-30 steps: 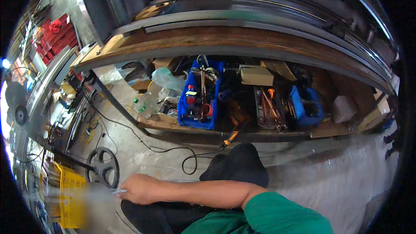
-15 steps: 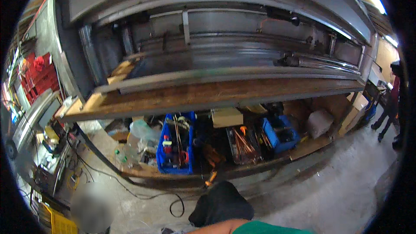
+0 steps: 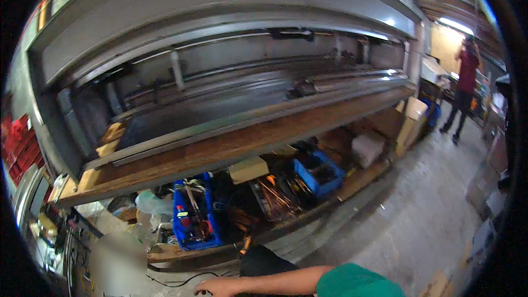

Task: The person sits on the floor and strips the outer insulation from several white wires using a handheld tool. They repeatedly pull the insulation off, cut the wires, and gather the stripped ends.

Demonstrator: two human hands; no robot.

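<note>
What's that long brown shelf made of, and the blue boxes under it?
The long shelf looks like bare wood: brown, dull, worn along its edge. The blue boxes look like moulded plastic, with an even bright colour and smooth walls. The big machine above looks like grey painted metal. The right hand is apart from all of them.

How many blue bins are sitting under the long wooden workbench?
2. One tall blue bin full of tools sits toward the left, above the person's hand. A second, lower blue bin sits farther right, beside the tangle of orange-handled tools. Clutter may hide others.
</note>
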